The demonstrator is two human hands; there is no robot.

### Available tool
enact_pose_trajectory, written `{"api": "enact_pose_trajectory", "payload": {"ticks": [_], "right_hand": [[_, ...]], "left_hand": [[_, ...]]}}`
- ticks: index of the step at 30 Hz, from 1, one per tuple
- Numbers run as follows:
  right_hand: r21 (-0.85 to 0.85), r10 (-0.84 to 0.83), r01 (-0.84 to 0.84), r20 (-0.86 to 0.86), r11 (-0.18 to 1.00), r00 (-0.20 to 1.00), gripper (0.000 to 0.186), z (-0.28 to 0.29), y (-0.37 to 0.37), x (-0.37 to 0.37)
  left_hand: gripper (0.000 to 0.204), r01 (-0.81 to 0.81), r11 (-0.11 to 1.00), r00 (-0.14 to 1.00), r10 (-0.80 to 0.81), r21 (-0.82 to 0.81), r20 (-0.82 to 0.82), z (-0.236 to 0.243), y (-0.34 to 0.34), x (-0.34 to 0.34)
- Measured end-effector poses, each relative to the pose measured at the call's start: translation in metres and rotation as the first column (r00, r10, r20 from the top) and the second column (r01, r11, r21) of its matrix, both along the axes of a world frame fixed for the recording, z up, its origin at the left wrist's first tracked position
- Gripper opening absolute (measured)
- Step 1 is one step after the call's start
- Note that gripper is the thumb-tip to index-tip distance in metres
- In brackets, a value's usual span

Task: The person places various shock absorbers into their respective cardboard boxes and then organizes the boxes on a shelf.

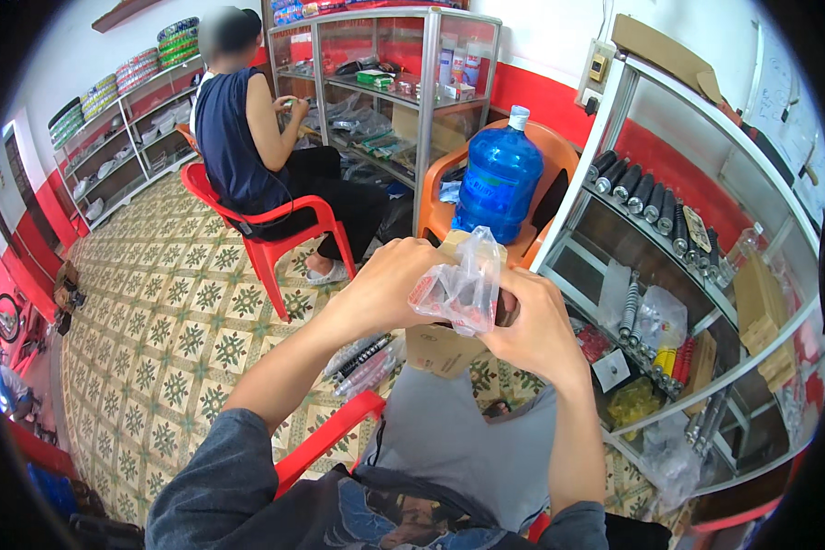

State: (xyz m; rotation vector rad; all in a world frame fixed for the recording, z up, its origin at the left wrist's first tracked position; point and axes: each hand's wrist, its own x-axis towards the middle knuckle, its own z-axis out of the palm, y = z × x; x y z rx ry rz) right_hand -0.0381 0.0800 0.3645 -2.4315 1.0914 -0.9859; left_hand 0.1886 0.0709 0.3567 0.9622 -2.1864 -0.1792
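A cardboard box (pixel 440 353) stands above my lap at the centre, with a crumpled clear plastic bag (pixel 458 293) at its top. My left hand (pixel 392 284) is bent over the box's left side, fingers curled behind the bag and partly hidden by it. My right hand (pixel 527 316) grips the right side at the top, by the bag, with its thumb bent inward. What lies inside the box is hidden by the bag and my hands.
A person (pixel 247 165) sits in a red chair at the left by a glass cabinet (pixel 423 137). An orange chair (pixel 550 165) holds a blue water jug (pixel 495 183). A display case (pixel 669 357) with shock absorbers curves along the right. Long wrapped parts (pixel 357 362) lie on the floor.
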Motion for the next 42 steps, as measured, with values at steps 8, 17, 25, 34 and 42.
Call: {"api": "enact_pose_trajectory", "payload": {"ticks": [8, 17, 25, 34, 42], "right_hand": [[-0.146, 0.009, -0.011, -0.013, 0.989, 1.0, 0.027, -0.012, -0.006, -0.003], [-0.255, -0.139, 0.078, -0.233, 0.964, 0.963, 0.013, -0.018, -0.011, -0.001], [-0.115, -0.099, 0.076, -0.215, 0.99, 0.972, 0.02, -0.005, 0.003, -0.017], [-0.015, -0.082, 0.084, 0.082, 0.996, 0.993, 0.037, -0.001, 0.018, -0.015], [-0.018, -0.06, 0.06, 0.034, 0.998, 0.998, 0.012, -0.013, 0.003, -0.014]], "left_hand": [[0.04, -0.021, 1.0, 0.991, 0.023, -0.021, 0.132, -0.001, 0.007, 0.003], [0.037, 0.106, 0.959, 0.994, -0.111, -0.263, -0.004, 0.011, 0.035, -0.026], [0.04, 0.137, 0.985, 0.962, -0.106, -0.106, 0.251, -0.003, 0.022, -0.032], [0.03, 0.144, 0.976, 0.897, -0.058, -0.165, 0.438, -0.001, 0.026, -0.05], [0.022, 0.148, 0.984, 0.975, -0.129, -0.097, 0.184, -0.016, 0.016, -0.033]]}}
